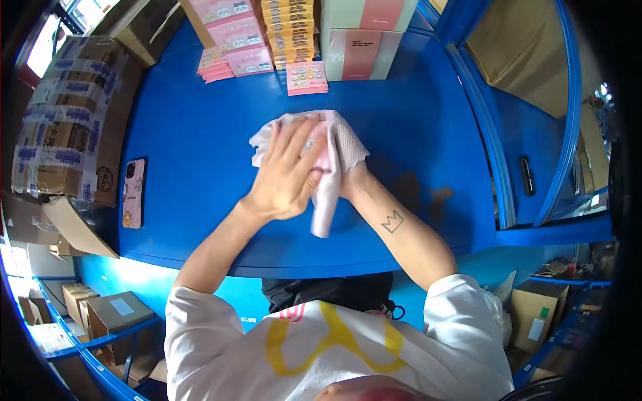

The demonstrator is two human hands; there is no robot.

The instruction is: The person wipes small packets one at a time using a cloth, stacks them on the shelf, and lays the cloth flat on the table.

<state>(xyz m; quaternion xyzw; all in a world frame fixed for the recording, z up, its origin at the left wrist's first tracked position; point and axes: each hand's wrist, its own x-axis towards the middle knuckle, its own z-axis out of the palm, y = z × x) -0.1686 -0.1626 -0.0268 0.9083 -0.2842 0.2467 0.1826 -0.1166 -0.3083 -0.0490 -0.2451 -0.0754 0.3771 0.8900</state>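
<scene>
- Now laying the left hand [285, 179] across the pale pink cloth [345, 142] with outstretched fingers.
- Reaching the right hand [353, 180] beneath the cloth; cannot tell the grip of its hidden fingers.
- Handling the cloth over the blue table [200, 147], near pink packets [307, 77].

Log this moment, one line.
left hand: laid over pale cloth | right hand: mostly hidden beneath cloth | phone: on blue table, left

- One head-worn camera looks steeply down and forward over the blue worktop [200, 174].
- It is near: the wearer's shirt [328, 351] spreads along the bottom.
- A wide, fisheye-like view curves the worktop's edges, its corners dark.
</scene>
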